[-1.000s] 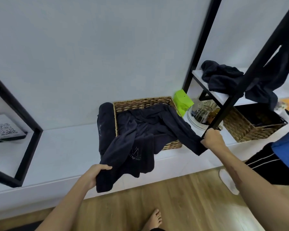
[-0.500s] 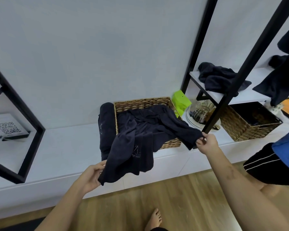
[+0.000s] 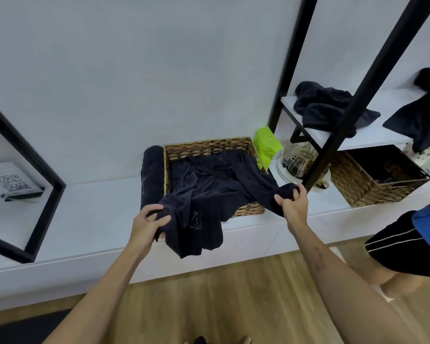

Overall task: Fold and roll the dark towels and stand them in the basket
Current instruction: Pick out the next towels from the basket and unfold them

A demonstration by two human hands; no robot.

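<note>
A dark navy towel (image 3: 209, 192) lies crumpled over a woven basket (image 3: 209, 147) on the low white bench, its front part hanging over the bench edge. My left hand (image 3: 148, 223) grips the towel's left edge in front of the basket. At the basket's right front corner my right hand (image 3: 293, 203) grips the towel's other end. A rolled dark towel (image 3: 151, 175) lies against the basket's left side. More dark towels sit on the white shelf: one heap (image 3: 325, 108) at its left, another (image 3: 422, 115) hanging at the right edge.
A black shelf post (image 3: 353, 95) slants just beyond my right hand. Behind it are a glass jug on a plate (image 3: 299, 163), a green packet (image 3: 267, 144) and a second woven basket (image 3: 377, 180). Another person's leg (image 3: 407, 254) stands at the right. A black frame (image 3: 32, 194) stands left.
My left hand moved up and right from the towel's hanging corner to its edge by the basket. My right hand drew its end closer. The towel's span narrowed.
</note>
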